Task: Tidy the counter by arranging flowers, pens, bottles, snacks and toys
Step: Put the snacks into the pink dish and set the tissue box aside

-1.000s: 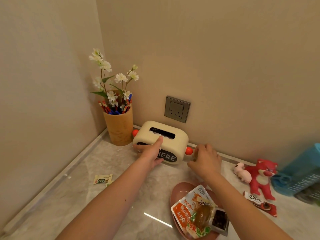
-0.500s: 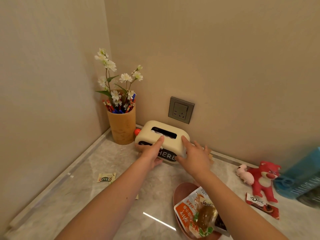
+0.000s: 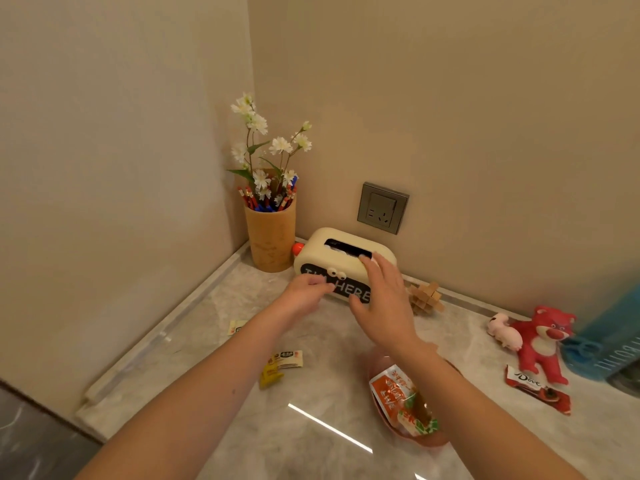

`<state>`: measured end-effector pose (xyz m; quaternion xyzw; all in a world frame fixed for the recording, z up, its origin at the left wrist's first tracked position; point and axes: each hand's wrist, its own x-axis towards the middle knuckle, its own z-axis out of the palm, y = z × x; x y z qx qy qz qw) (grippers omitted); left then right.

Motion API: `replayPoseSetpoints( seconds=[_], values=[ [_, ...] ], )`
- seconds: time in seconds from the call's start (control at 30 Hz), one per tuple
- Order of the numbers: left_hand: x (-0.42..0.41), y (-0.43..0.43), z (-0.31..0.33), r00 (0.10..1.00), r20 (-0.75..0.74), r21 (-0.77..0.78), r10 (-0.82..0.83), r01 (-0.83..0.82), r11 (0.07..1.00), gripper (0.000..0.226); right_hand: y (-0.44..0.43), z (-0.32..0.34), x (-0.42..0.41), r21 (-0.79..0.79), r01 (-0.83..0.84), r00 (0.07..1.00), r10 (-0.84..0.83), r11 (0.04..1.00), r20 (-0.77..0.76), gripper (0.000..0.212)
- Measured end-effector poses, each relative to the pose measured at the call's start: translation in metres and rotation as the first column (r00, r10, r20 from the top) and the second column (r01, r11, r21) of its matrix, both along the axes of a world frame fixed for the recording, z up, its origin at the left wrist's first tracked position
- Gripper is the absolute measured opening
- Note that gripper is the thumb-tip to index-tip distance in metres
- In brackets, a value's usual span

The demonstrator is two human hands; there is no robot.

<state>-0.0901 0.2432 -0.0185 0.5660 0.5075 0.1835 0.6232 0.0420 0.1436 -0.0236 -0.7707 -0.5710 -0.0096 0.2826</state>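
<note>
A cream tissue box (image 3: 341, 249) with a black "HERE" label and an orange knob stands against the back wall. My right hand (image 3: 381, 299) lies on its right front with fingers spread. My left hand (image 3: 306, 294) is blurred just in front of the label, touching or almost touching it. To the box's left, a wooden cup (image 3: 272, 237) holds red and blue pens and white flowers (image 3: 266, 147). A pink plate (image 3: 427, 441) with a snack packet (image 3: 401, 398) sits under my right forearm.
A wooden puzzle (image 3: 426, 297), a small pink toy (image 3: 504, 332), a red bear (image 3: 543, 344), a Dove chocolate (image 3: 536, 393) and a blue bottle (image 3: 609, 337) lie to the right. Small snack packets (image 3: 282, 362) lie at left. A wall socket (image 3: 382, 207) is above the box.
My left hand slid off the box's top down to its front. My right hand moved from the right knob onto the box, uncovering the wooden puzzle. The box sits nearer the cup.
</note>
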Motion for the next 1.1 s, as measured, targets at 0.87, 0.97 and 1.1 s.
replayPoseSetpoints(
  seconds=[0.87, 0.97, 1.1],
  values=[
    [-0.143, -0.090, -0.096, 0.928, -0.365, 0.807, 0.071, 0.277, 0.522, 0.029, -0.048, -0.055, -0.108, -0.409, -0.198, 0.973, 0.129, 0.891, -0.190, 0.025],
    [-0.140, -0.093, -0.094, 0.954, -0.292, 0.815, 0.066, 0.212, 0.540, 0.029, -0.055, -0.054, -0.106, -0.445, -0.189, 0.963, 0.076, 0.875, -0.260, 0.032],
    [-0.120, -0.103, -0.089, 0.990, -0.086, 0.693, 0.113, -0.022, 0.721, 0.025, -0.071, -0.055, -0.109, -0.417, -0.215, 0.965, 0.126, 0.883, -0.231, 0.019]
  ],
)
